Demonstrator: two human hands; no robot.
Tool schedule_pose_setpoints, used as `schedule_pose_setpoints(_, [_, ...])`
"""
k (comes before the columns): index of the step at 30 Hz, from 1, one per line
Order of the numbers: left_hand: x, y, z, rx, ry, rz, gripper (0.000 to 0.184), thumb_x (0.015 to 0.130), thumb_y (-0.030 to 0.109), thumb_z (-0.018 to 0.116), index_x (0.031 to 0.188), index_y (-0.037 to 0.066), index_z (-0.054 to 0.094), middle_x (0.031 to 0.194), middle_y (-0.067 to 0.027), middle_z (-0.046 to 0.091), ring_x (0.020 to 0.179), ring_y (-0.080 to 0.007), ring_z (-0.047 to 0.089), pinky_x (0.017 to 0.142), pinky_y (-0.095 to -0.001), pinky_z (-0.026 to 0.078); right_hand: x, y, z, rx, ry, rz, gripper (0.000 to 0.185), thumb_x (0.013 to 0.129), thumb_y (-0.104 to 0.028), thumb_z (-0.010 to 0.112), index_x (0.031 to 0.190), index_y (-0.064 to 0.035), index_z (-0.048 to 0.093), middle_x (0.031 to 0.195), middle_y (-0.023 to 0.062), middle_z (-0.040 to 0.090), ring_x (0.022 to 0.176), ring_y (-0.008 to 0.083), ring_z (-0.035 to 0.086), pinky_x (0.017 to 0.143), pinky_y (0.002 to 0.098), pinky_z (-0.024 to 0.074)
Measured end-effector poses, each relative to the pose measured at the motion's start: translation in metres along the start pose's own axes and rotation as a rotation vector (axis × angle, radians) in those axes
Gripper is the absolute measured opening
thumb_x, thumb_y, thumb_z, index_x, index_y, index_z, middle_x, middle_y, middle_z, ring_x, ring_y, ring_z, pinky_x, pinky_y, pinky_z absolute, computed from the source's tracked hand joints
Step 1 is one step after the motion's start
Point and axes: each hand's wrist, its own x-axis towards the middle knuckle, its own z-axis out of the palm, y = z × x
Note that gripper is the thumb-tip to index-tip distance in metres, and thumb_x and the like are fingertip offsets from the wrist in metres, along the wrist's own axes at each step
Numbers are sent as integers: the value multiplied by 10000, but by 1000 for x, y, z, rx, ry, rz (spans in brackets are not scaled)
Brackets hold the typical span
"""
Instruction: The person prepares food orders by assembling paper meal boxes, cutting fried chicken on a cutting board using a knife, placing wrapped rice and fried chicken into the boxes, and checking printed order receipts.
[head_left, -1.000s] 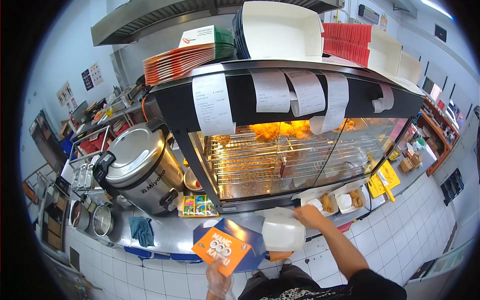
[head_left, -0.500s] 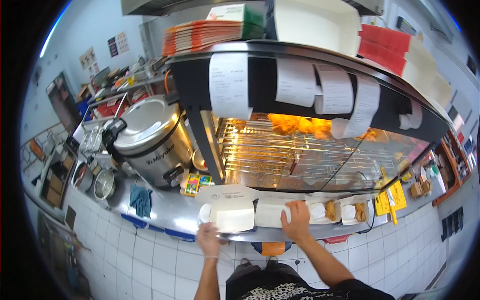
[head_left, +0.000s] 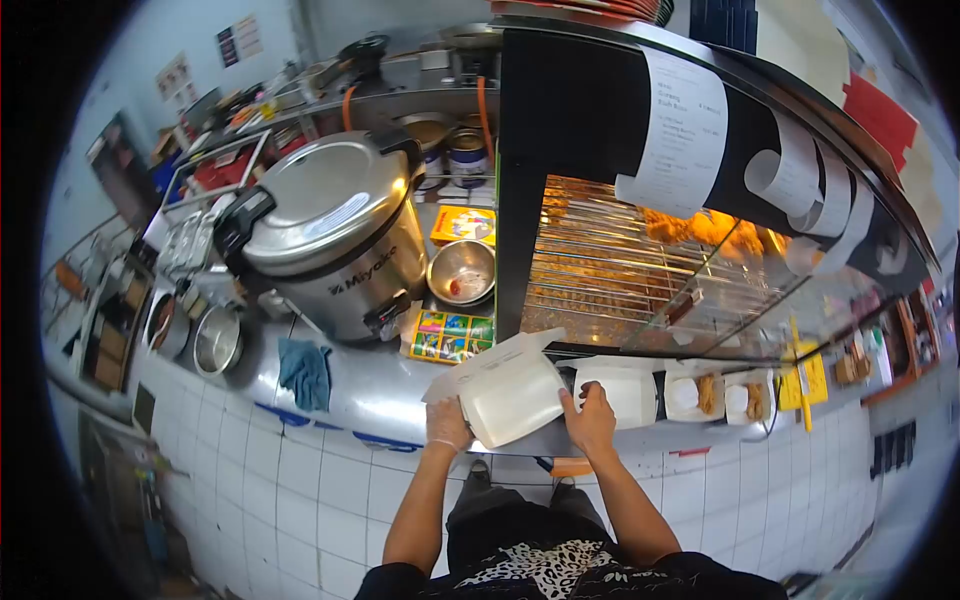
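My left hand (head_left: 449,425), in a clear plastic glove, grips the left side of an open white paper food box (head_left: 514,396). The box sits turned at an angle at the counter's front, lid folded back, with nothing visible inside. My right hand (head_left: 591,420) is at the box's right edge, thumb beside it and fingers apart from the thumb. Those fingers reach over the left part of a second open box (head_left: 630,397), which shows a bare inside. Farther right, two smaller boxes each hold white rice (head_left: 684,394) and a piece of fried chicken (head_left: 707,393).
A glass warming cabinet (head_left: 690,300) with chicken on racks stands behind the boxes, receipts (head_left: 682,130) hanging from its top. To the left are a large steel rice cooker (head_left: 335,240), a metal bowl (head_left: 462,272) and a blue cloth (head_left: 304,374). Yellow trays (head_left: 803,380) lie at right.
The view has swung left. My left hand has taken hold of the left box, which is now turned at an angle. My right hand has moved from the second box toward the left box's edge.
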Motion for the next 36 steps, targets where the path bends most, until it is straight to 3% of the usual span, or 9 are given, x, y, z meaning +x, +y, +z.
schedule_pose_setpoints(2, [12, -8, 22, -78, 131, 139, 331, 712, 217, 767, 1026, 112, 753, 1010, -179, 724, 986, -366, 690, 914, -498, 511, -7, -14, 6, -39, 106, -103, 514, 891, -414, 722, 1143, 21, 612, 1114, 211, 656, 990, 385, 658, 845, 472, 530])
schedule_pose_setpoints(5, [26, -9, 42, -26, 226, 253, 329, 714, 219, 760, 1030, 126, 750, 1025, -186, 713, 995, -373, 674, 906, -479, 502, -1, -15, 26, -233, 151, -127, 496, 864, -341, 747, 1162, 29, 606, 1150, 226, 628, 1046, 392, 630, 884, 473, 522])
schedule_pose_setpoints(7, [24, -2, 40, -22, 188, 186, 650, 727, 242, 790, 1347, 167, 612, 1352, -118, 597, 1332, -348, 475, 1074, -498, 376, 6, -17, 28, -318, 158, -89, 404, 863, -282, 732, 1136, 2, 642, 1068, 220, 658, 960, 415, 654, 836, 479, 542])
schedule_pose_setpoints(14, [24, -46, 16, -228, 392, 117, 982, 510, 275, 955, 1373, 66, 536, 1334, -159, 537, 1328, -368, 448, 1123, -487, 357, -1, -9, 9, -232, 17, 127, 278, 880, -208, 689, 1089, -25, 681, 982, 233, 711, 893, 436, 685, 807, 499, 557])
schedule_pose_setpoints(19, [29, -133, -19, -52, 394, -41, 1185, 520, 374, 937, 1536, 94, 396, 1420, -269, 475, 1316, -435, 466, 1139, -495, 359, -12, -13, 48, -363, -28, 195, 326, 877, -189, 683, 1125, 8, 612, 928, 232, 708, 901, 446, 684, 809, 524, 550])
schedule_pose_setpoints(24, [15, -148, -25, -146, 707, 99, 771, 749, 375, 834, 1346, -7, 532, 1279, -248, 586, 1240, -402, 540, 1072, -471, 422, -21, -26, 37, -449, 223, -22, 393, 863, -242, 724, 1095, 33, 568, 957, 182, 671, 940, 415, 652, 839, 489, 540])
schedule_pose_setpoints(28, [-5, -58, -19, -551, 309, 44, 605, 833, 354, 770, 1250, -34, 564, 1106, -233, 666, 1050, -398, 647, 937, -491, 501, -10, -10, 26, -393, 303, 171, 502, 855, -351, 729, 1147, 19, 558, 1064, 222, 655, 1002, 408, 664, 850, 474, 534])
schedule_pose_setpoints(34, [56, 4, 21, -215, -40, -217, 520, 892, 341, 701, 1220, -49, 594, 1184, -294, 655, 1091, -465, 633, 968, -498, 487, 15, 18, 76, -364, -80, 243, 308, 904, -262, 643, 1077, -7, 634, 1068, 210, 690, 925, 430, 696, 817, 505, 563])
schedule_pose_setpoints(36, [43, -9, 35, -280, 195, -85, 466, 916, 277, 662, 1236, -53, 588, 1209, -302, 644, 1120, -475, 615, 1004, -491, 470, 5, 21, 69, -331, -156, 176, 267, 902, -225, 627, 1066, -17, 655, 1061, 208, 691, 929, 421, 696, 809, 490, 568])
